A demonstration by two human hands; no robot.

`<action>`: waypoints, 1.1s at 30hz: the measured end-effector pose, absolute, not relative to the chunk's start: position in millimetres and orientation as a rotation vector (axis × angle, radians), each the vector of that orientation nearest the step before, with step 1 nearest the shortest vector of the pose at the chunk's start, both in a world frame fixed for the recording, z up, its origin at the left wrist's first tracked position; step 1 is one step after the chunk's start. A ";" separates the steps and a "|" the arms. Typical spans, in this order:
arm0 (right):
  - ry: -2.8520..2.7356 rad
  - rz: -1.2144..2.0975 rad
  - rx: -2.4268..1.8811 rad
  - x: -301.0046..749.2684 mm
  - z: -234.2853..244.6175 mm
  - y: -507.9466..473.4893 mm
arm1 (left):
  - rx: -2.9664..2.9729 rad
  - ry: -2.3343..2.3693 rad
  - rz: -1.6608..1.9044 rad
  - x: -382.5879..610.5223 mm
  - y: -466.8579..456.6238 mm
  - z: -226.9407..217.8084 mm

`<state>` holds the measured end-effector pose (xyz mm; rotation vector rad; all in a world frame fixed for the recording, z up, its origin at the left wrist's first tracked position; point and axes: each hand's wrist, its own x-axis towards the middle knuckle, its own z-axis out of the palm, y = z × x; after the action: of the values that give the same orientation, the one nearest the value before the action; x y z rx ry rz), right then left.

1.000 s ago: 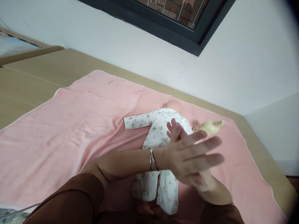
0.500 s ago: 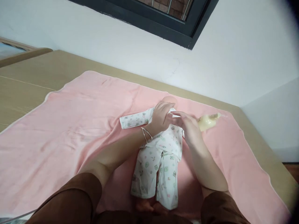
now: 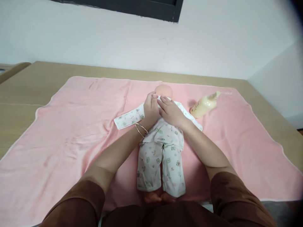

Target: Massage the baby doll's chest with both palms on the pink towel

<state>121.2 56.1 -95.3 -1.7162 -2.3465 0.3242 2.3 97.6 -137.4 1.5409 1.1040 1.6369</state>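
Note:
A baby doll (image 3: 163, 90) in a white printed suit (image 3: 163, 148) lies on its back on a pink blanket (image 3: 78, 126), feet toward me. My left hand (image 3: 150, 108), with a bangle at the wrist, rests on the doll's upper chest with fingers curled at the collar. My right hand (image 3: 170, 111) lies beside it on the chest, fingers bent and pressed on the cloth near the neck. One empty-looking sleeve (image 3: 127, 118) sticks out to the left.
A pale yellow bottle (image 3: 204, 105) lies on the blanket right of the doll's head. The blanket covers a wooden surface (image 3: 28, 85) against a white wall. A dark window frame (image 3: 146, 6) runs along the top.
Both hands went from rubbing together above the doll down onto its chest, then up to the collar. The view has swung to face the doll squarely.

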 end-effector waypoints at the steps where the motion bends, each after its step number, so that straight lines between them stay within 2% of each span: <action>1: -2.293 0.334 -1.784 121.5 -95.1 55.8 | 1.555 1.122 1.619 2.3 98.9 -137.9; 6: -2.181 0.179 -2.014 114.2 -97.5 43.5 | 1.626 1.168 1.561 0.5 98.1 -142.9; 13: -2.404 0.139 -1.682 119.3 -103.9 52.5 | 1.773 1.207 1.573 -3.0 93.1 -149.5; 21: -2.136 0.012 -1.929 111.6 -113.8 26.8 | 1.921 1.143 1.445 -18.7 89.5 -152.8; 27: -2.516 0.079 -1.499 121.4 -108.8 29.2 | 1.923 1.137 1.467 -22.1 90.9 -154.2; 33: -2.136 0.139 -1.899 124.2 -112.2 33.9 | 1.932 1.136 1.440 -21.6 90.5 -151.9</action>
<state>124.2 33.9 -112.2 -1.8994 -2.1360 0.1393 -21.6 90.5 -151.9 1.9316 1.1358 1.4401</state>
